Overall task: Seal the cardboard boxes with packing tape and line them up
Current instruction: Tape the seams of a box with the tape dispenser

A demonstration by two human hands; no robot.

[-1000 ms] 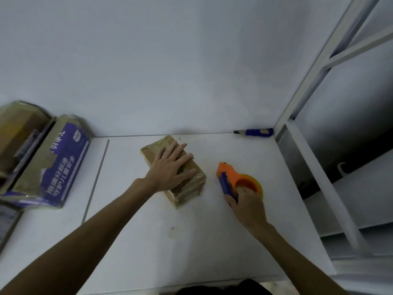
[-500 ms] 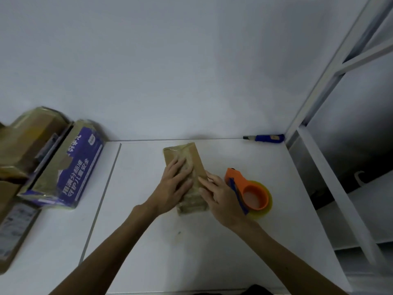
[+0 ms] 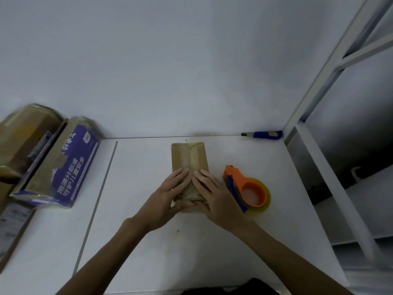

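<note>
A small brown cardboard box (image 3: 189, 156) lies lengthwise on the white table (image 3: 265, 162), with a strip of clear tape along its top seam. My left hand (image 3: 168, 196) and my right hand (image 3: 214, 199) press flat on the box's near end, fingers straight and side by side. Their thumbs reach over the near edge. An orange tape dispenser (image 3: 246, 188) with a yellowish roll lies on the table just right of my right hand, untouched.
A purple-and-brown printed box (image 3: 63, 167) and other brown cartons (image 3: 23, 137) stand at the left. A blue utility knife (image 3: 263, 134) lies at the back edge by the wall. A white metal rack frame (image 3: 314, 103) borders the table on the right.
My right hand left the tape dispenser and came onto the box. The box was turned from slanted to straight, and both hands slid to its near end.
</note>
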